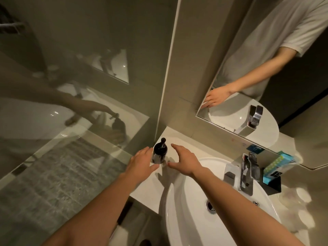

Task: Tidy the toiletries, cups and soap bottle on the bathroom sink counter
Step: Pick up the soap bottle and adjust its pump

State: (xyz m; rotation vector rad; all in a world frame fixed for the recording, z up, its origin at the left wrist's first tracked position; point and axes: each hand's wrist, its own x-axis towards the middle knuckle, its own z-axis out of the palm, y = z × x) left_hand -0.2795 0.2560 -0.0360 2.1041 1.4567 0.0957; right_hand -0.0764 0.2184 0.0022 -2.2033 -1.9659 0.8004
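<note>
A dark soap bottle (159, 151) with a black pump top stands upright on the white counter (150, 185), in the far left corner beside the glass partition. My left hand (142, 163) is just left of the bottle, fingers spread, touching or nearly touching its side. My right hand (184, 159) hovers to the bottle's right with fingers apart, a small gap from it. Neither hand closes around the bottle. A black holder (271, 183) with blue and green toiletry packets (276, 163) sits behind the tap on the right. Clear cups (301, 196) stand at the far right.
The white oval basin (230, 219) fills the lower middle, with a chrome tap (246, 174) at its back. A mirror (257, 68) hangs above the counter. A glass shower partition (79, 103) closes off the left side.
</note>
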